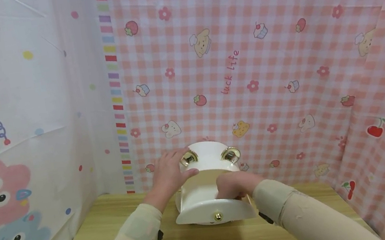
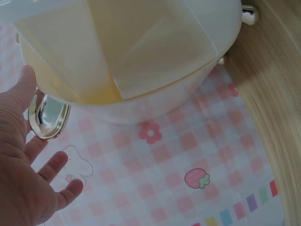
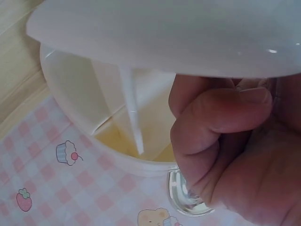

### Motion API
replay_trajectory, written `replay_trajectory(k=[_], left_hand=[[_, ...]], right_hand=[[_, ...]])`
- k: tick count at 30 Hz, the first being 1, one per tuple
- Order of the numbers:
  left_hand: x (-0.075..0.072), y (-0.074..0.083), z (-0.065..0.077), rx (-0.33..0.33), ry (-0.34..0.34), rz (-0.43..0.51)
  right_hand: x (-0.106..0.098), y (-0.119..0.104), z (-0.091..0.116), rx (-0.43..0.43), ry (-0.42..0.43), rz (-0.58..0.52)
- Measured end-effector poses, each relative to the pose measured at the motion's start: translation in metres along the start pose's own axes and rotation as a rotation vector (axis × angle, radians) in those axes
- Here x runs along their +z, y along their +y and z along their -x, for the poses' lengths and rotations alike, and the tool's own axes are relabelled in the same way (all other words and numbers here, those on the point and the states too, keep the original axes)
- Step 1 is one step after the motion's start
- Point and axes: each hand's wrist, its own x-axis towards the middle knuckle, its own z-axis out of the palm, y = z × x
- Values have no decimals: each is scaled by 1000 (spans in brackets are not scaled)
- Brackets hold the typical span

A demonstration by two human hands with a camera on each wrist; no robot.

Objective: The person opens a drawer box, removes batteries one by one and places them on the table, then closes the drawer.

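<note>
A white rounded box (image 1: 211, 154) stands on the table, with a gold-rimmed round fitting (image 1: 231, 155) on each side of its top. Its tray is pulled out towards me, and a gold knob (image 1: 218, 216) sits on the curved tray front (image 1: 194, 213). My left hand (image 1: 168, 175) rests by the left fitting, thumb spread and fingers loosely extended, holding nothing. Inside the tray, my right hand (image 1: 234, 184) has its fingers curled. Thumb and fingers pinch a small shiny thing (image 3: 256, 84) in the right wrist view, mostly hidden by the hand and tray front.
The wooden table (image 1: 111, 225) runs under the box. Behind it hangs a pink checked cloth (image 1: 261, 57) with printed strawberries and cupcakes. A white cloth (image 1: 44, 116) with cartoon figures hangs at the left. Dividers (image 3: 130, 108) split the box interior.
</note>
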Motion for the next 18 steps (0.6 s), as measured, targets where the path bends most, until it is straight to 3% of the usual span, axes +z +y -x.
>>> replay_trajectory(k=[5,12,15,18], left_hand=[[1,0,0,6,6,1],[1,0,1,5,3,5],[2,0,1,5,8,2],[3,-1,0,6,14,4]], right_hand=[[0,-3,0,17,19,0],[2,-6,2,69,42,-82],[2,-7,1,88,87,-18],[2,-7,-1,66,140,128]])
